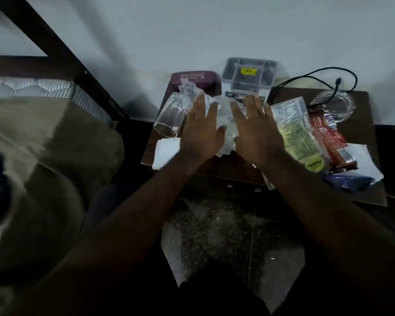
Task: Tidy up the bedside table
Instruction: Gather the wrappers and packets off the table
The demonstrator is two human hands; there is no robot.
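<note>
The left hand (201,131) and right hand (257,131) lie flat, fingers straight and slightly spread, on a crumpled clear plastic wrapper (225,120) in the middle of the bedside table (228,166). They seem to press it, though blur hides the contact. A glass tumbler (168,117) lies tipped just left of them, and a green snack packet (294,133) lies right. A maroon spectacle case (195,79) sits behind.

Left hand (201,135), right hand (258,135), over crumpled plastic (225,116)
</note>
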